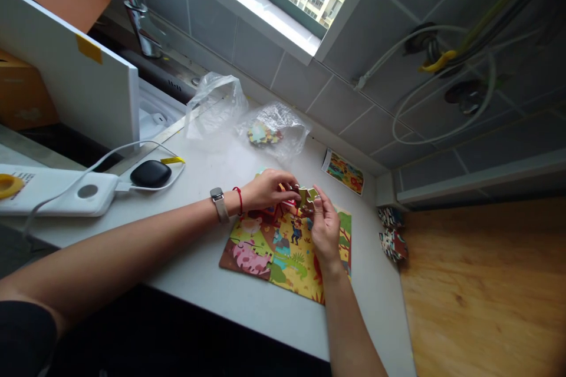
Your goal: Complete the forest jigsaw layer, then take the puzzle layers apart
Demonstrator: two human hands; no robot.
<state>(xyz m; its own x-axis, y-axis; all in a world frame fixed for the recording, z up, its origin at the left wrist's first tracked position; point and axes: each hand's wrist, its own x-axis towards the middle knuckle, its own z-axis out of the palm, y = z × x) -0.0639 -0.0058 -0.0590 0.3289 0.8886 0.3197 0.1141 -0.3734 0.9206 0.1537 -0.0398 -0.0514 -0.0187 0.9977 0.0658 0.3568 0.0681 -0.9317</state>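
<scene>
A colourful jigsaw puzzle (289, 268) with cartoon animals lies flat on the white tabletop, its upper part partly covered by my hands. Above it, my left hand (269, 189) pinches the left side of some small yellow-green puzzle pieces (308, 197). My right hand (326, 230) grips the same pieces from the right between thumb and fingers. Whether they are joined or just held together, I cannot tell. My right hand and forearm hide part of the puzzle's right side.
Clear plastic bags (283, 123), one with more pieces (264, 133) in it, lie by the wall. A printed picture card (344, 172) rests near the back right. Stacked pieces (392, 244) sit at the right edge. A power strip (57, 191) and black case (151, 174) are left.
</scene>
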